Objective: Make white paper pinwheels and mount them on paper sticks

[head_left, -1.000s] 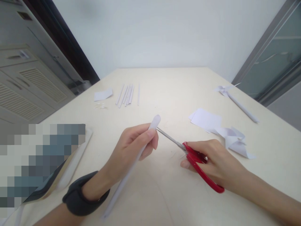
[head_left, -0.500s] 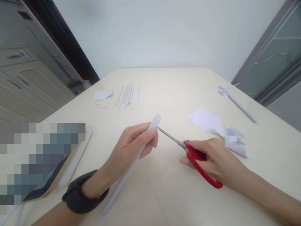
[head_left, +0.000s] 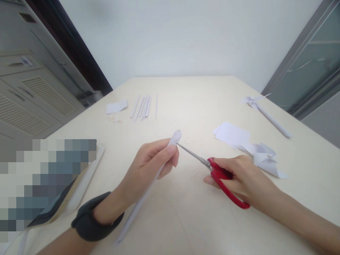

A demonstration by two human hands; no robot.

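Observation:
A long white paper tube (head_left: 140, 204) lies slanted in my left hand (head_left: 155, 159), pinched between thumb and fingers near its flattened upper end. My right hand (head_left: 241, 177) grips red-handled scissors (head_left: 193, 154) by the handles. Their narrow metal blades look closed, and the tip meets the tube's side just above my left thumb. Whether the tip has gone into the paper I cannot tell. Right of the scissors lie white paper squares (head_left: 231, 134) and a folded paper pinwheel (head_left: 264, 156).
Several thin paper sticks (head_left: 145, 106) lie at the back left beside a small paper piece (head_left: 117, 106) and cotton-swab-like bits (head_left: 114, 119). A finished-looking pinwheel on a paper stick (head_left: 273, 120) rests at the far right. A blurred-out flat object (head_left: 53, 187) occupies the near left.
The scissor handles have tilted up very slightly in my right hand, while the tip stays at the tube. My left hand and the tube are almost unmoved.

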